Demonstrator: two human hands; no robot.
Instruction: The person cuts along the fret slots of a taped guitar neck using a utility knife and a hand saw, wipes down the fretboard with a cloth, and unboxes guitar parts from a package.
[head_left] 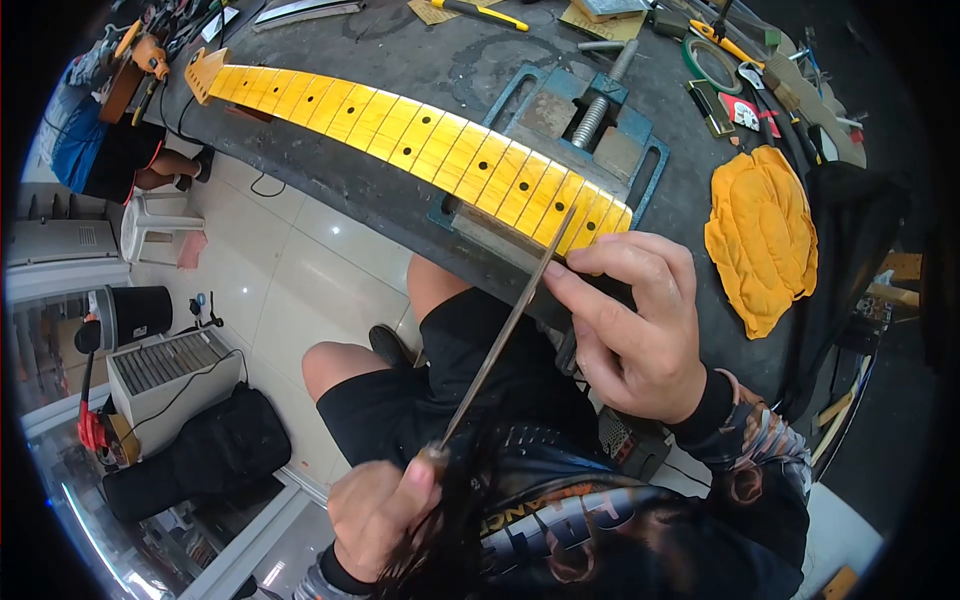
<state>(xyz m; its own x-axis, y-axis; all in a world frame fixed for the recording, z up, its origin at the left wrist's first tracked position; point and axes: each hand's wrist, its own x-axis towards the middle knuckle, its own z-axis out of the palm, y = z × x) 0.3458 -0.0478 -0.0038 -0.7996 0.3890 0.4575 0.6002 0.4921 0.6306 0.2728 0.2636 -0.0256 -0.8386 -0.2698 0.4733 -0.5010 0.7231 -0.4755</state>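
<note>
A yellow guitar neck (440, 155) with black dots and fret lines lies across the workbench, over a blue vise (640, 150). In my left hand (380, 515), closed, is the wooden handle of a long thin file (495, 345). The file slants up to the neck, its tip over the fretboard near the wide end. Close by, my right hand (640, 325) has its thumb and a finger pinched together at the file's blade, against the neck's edge. Its other fingers are curled and partly hidden.
A crumpled yellow cloth (762, 240) lies to the right on the dark workbench (400, 45). Green tape (712, 65), a yellow cutter (480, 14) and several tools sit along the back. Left on the floor are a white stool (165, 220) and a black bag (205, 455). Another person's leg (170, 170) shows there.
</note>
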